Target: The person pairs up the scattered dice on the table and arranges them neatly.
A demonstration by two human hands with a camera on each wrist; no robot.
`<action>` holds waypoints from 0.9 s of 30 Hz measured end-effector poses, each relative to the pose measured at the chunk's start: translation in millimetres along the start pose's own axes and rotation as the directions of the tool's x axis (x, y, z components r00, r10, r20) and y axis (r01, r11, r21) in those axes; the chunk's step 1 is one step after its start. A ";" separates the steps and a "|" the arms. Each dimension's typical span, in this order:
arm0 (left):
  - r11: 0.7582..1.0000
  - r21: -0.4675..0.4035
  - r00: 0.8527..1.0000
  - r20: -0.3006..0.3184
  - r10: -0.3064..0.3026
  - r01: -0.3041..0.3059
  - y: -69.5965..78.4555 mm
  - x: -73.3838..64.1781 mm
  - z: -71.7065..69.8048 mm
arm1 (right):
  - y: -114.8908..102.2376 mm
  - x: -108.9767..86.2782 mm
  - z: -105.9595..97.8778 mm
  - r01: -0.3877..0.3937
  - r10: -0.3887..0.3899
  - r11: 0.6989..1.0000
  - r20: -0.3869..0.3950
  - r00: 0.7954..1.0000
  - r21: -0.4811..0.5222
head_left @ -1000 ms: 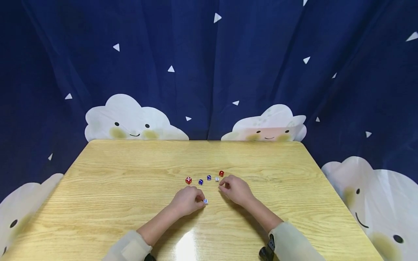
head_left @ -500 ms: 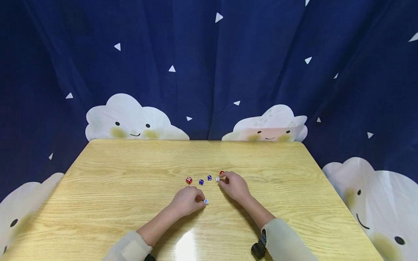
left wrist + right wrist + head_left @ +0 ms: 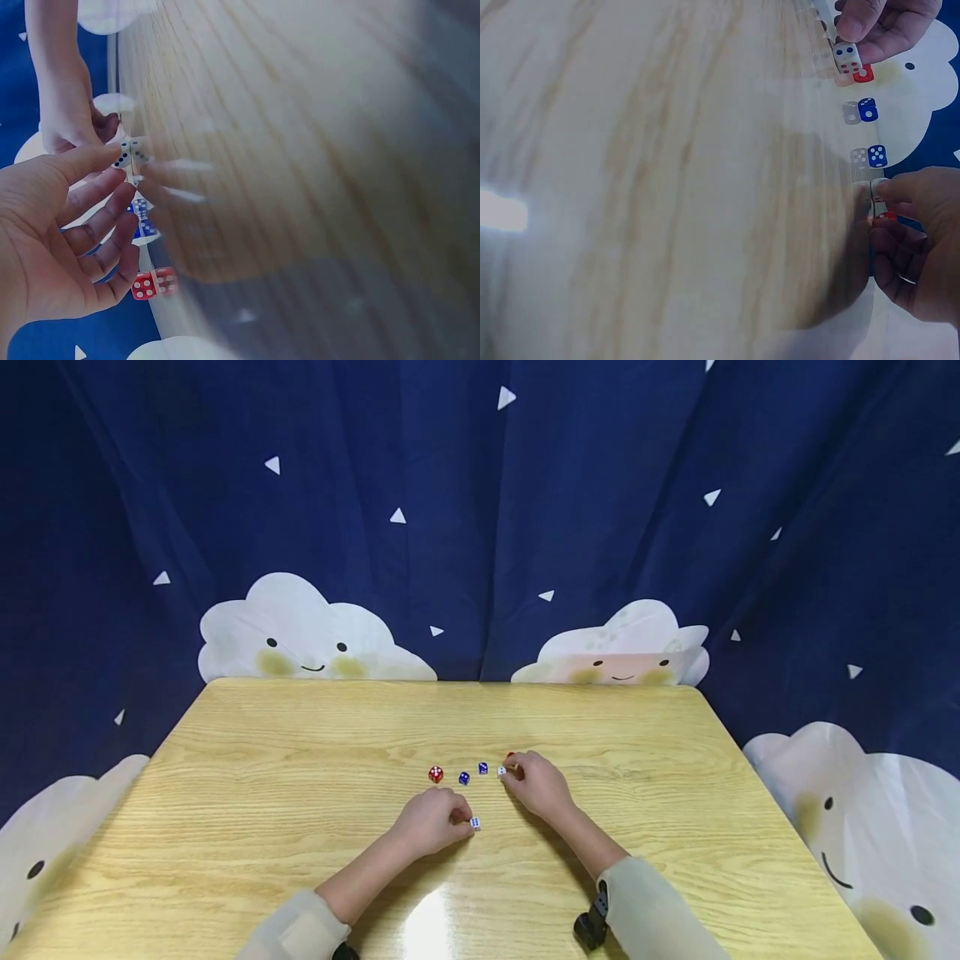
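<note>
Near the middle of the table, my left hand (image 3: 433,821) pinches a white die (image 3: 475,823) between thumb and fingertips; in the left wrist view this white die (image 3: 121,154) sits at the thumb tip. Farther back, my right hand (image 3: 542,787) has thumb and index finger around a second white die (image 3: 502,772). The right wrist view shows only part of that white die (image 3: 879,189) behind the fingers. Just past the right hand lies a red die (image 3: 511,755), mostly hidden. Two blue dice (image 3: 483,768) (image 3: 464,778) and another red die (image 3: 436,774) lie to its left.
A wooden table (image 3: 300,743) with a glossy, reflecting top carries all the dice. Behind it hangs a dark blue curtain (image 3: 450,460) with white clouds and triangles. A black wrist device (image 3: 591,927) sits below the right sleeve.
My right hand has moved slightly left and away from me, from beside the farther white die to gripping it, covering more of the red die. The left hand stays put with its die.
</note>
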State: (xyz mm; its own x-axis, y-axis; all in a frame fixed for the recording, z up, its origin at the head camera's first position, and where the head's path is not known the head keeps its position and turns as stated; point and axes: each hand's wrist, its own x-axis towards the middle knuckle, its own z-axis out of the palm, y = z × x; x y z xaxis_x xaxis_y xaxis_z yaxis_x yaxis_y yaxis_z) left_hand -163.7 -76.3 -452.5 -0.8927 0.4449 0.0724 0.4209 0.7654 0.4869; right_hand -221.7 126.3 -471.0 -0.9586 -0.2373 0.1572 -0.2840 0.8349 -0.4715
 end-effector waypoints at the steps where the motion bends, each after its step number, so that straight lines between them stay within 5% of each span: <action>1: 1.000 -0.002 1.000 0.001 0.000 0.000 0.1 0.3 -0.2 | -0.3 0.3 -0.4 0.000 0.000 1.000 0.001 1.000 -0.002; 19: 1.000 -0.012 1.000 0.016 -0.013 0.013 2.1 0.4 0.5 | -3.8 -12.0 -10.7 0.039 -0.039 0.999 0.009 0.999 0.011; 27: 1.000 -0.023 1.000 0.027 -0.015 0.016 -0.5 3.5 2.1 | -4.1 -22.1 -13.7 0.087 -0.088 0.996 0.083 0.993 0.020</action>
State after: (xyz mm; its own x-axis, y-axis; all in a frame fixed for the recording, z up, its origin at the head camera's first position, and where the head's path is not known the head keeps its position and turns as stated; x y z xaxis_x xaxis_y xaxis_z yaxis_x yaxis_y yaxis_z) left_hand -166.7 -74.1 -454.3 -0.8943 0.4456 0.0410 0.4028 0.7617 0.5075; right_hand -199.1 134.9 -460.6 -0.9281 -0.3506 0.1257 -0.3667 0.8011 -0.4730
